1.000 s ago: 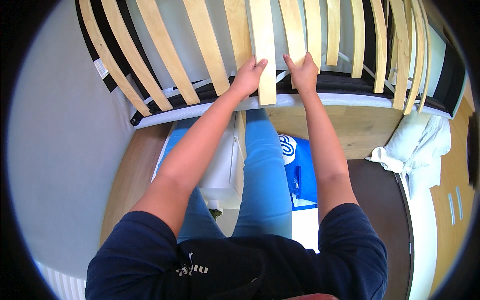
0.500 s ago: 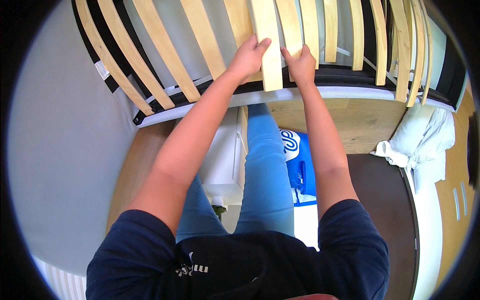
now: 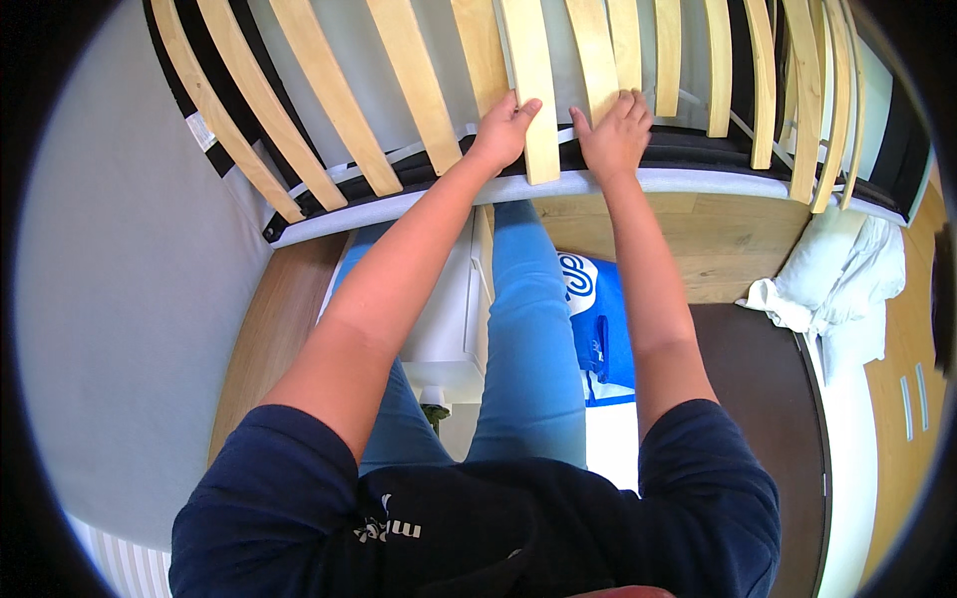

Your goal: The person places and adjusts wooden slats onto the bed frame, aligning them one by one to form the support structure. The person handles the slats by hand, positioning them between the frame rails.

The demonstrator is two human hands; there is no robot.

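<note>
A row of curved pale wooden slats spans a bed frame, whose near rail is padded in light grey. My left hand is closed on a wooden slat, with the thumb on its edge and the fingers partly hidden behind it. That slat's near end lies over the rail. To its right, my right hand rests against another slat, its thumb apart and its fingers stretched out. The hand covers this slat's near end.
Between and beside my legs stand a white cabinet and a blue bag. Crumpled white bedding lies at the right, by a dark brown panel. A light grey upholstered surface fills the left side.
The slat by my right hand has shifted right, and that hand's fingers have spread out. My left hand keeps its hold, slightly lower. More of my left leg shows beside the cabinet.
</note>
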